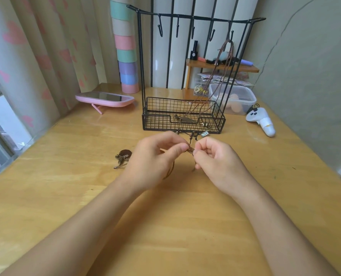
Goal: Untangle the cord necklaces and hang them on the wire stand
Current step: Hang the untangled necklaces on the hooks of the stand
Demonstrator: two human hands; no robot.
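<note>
The pale wooden counter [185, 226], smooth with a faint grain, carries everything, and on it, toward the back, stands the black wire stand [182, 116]: thin rods, a grid basket at the foot and a top rail with a row of small hooks. Judging by how things lie, the task is partly done: one brown cord necklace [223, 76] hangs from the rightmost hook, its long loop falling into the basket, where dull metal pendants rest; the other four hooks are bare. What is left sits just in front of the basket, between the two hands. The left hand [157, 158] and the right hand [215, 158] meet nearly fingertip to fingertip, each pinched tight on the tangled cords [191, 149], thin dark brown strands bunched into a knot, with knotted ends and a small silvery charm [205, 134] poking out above the fingers and a few strands trailing down toward the counter. How many necklaces are in that bunch I cannot tell. Left of the left hand, a round brown pendant [123, 156] with coiled metal wire lies flat on the counter, so at least this piece looks yet to be hung.
</note>
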